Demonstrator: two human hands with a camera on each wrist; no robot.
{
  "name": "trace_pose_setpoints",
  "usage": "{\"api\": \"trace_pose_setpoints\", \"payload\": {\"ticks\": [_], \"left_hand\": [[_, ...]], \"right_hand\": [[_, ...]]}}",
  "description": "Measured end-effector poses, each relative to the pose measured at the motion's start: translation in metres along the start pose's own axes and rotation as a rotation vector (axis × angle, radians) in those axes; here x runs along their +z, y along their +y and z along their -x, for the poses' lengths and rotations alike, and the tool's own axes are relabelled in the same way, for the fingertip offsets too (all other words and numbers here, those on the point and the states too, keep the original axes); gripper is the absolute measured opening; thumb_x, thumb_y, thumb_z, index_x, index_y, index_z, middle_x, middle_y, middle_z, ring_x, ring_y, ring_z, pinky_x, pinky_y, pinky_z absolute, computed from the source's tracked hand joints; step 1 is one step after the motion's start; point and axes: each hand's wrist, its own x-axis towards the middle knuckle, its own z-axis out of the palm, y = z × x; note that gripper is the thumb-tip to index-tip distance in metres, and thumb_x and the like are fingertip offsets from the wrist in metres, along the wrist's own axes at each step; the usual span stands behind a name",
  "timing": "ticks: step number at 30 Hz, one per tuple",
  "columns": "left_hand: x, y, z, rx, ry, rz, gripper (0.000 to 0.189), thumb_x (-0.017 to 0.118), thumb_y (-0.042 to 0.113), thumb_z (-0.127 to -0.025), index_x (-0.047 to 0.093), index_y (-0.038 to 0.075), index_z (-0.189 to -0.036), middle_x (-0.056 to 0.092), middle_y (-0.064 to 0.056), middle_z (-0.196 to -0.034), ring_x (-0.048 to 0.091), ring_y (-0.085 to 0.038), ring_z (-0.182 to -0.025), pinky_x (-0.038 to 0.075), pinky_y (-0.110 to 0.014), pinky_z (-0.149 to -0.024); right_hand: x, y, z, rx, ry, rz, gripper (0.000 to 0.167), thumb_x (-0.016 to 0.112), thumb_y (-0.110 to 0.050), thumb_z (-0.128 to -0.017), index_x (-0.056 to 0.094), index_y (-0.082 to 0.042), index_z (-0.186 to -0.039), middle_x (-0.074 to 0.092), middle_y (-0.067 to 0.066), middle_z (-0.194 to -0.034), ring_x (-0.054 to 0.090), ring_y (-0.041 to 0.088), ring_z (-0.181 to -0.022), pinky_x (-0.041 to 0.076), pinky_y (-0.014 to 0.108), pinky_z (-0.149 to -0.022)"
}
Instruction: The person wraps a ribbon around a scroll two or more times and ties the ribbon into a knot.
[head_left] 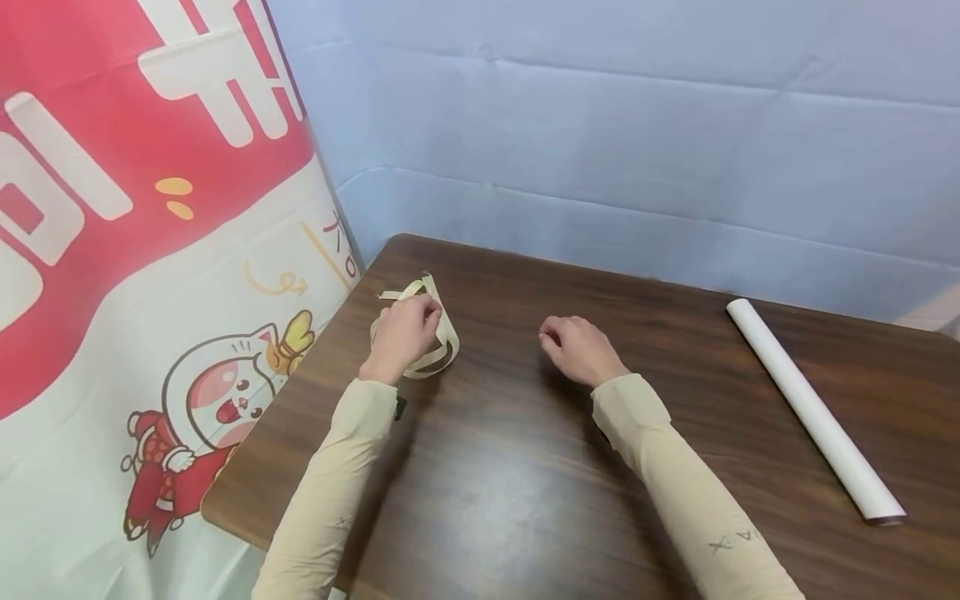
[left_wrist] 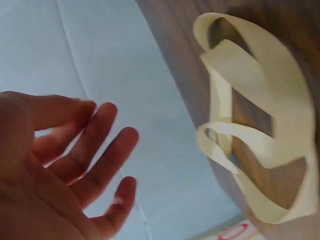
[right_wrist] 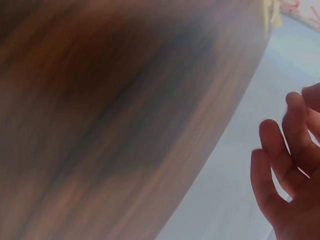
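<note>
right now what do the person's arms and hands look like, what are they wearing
Both arms are covered to the wrist by snug pale beige sleeves, the left sleeve plain, the right sleeve bearing small dark printed characters near the forearm. The left hand and right hand are bare: no gloves, rings or watch visible.

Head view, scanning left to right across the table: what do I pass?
Printed banner → loose ribbon at the left hand → right hand → white paper roll.
</note>
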Motion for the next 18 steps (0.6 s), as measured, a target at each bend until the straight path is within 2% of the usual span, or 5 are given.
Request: {"api": "trace_pose_setpoints", "payload": {"ticks": [4, 6, 11, 18], "left_hand": [[0.0, -0.015, 0.005, -0.062, -0.032, 0.019, 0.021, 0.054, 0.012, -0.092, 0.068, 0.009, -0.107, 0.073, -0.009, -0.102, 0.068, -0.029, -0.086, 0.052, -0.047, -0.077], [0.001, -0.021, 0.008, -0.075, -0.046, 0.021, 0.021, 0.054, 0.01, -0.091, 0.068, 0.008, -0.106, 0.073, -0.009, -0.102, 0.068, -0.03, -0.086, 0.052, -0.047, -0.077], [0.003, -0.034, 0.014, -0.124, -0.08, 0.026, 0.025, 0.051, 0.005, -0.088, 0.068, 0.006, -0.106, 0.072, -0.011, -0.101, 0.066, -0.031, -0.087, 0.052, -0.047, -0.075], [0.009, -0.049, 0.019, -0.201, -0.067, -0.004, 0.031, 0.057, -0.003, -0.081, 0.065, -0.003, -0.111, 0.062, -0.022, -0.109, 0.059, -0.039, -0.104, 0.048, -0.049, -0.089]], "right_hand": [[0.007, -0.018, -0.004, -0.061, -0.06, -0.095, 0.025, 0.052, -0.017, -0.098, 0.067, -0.005, -0.114, 0.068, 0.008, -0.105, 0.06, 0.025, -0.097, 0.048, 0.043, -0.086], [0.012, -0.027, -0.006, -0.103, -0.082, -0.106, 0.026, 0.053, -0.016, -0.097, 0.067, -0.004, -0.115, 0.068, 0.008, -0.109, 0.059, 0.026, -0.102, 0.048, 0.043, -0.089], [0.026, -0.047, -0.01, -0.191, -0.123, -0.05, 0.027, 0.054, -0.014, -0.096, 0.065, -0.004, -0.118, 0.064, 0.01, -0.119, 0.055, 0.027, -0.114, 0.045, 0.042, -0.099], [0.045, -0.07, -0.013, -0.292, -0.206, -0.005, 0.036, 0.055, -0.014, -0.095, 0.058, -0.001, -0.129, 0.051, 0.015, -0.141, 0.044, 0.032, -0.134, 0.035, 0.046, -0.111]]}}
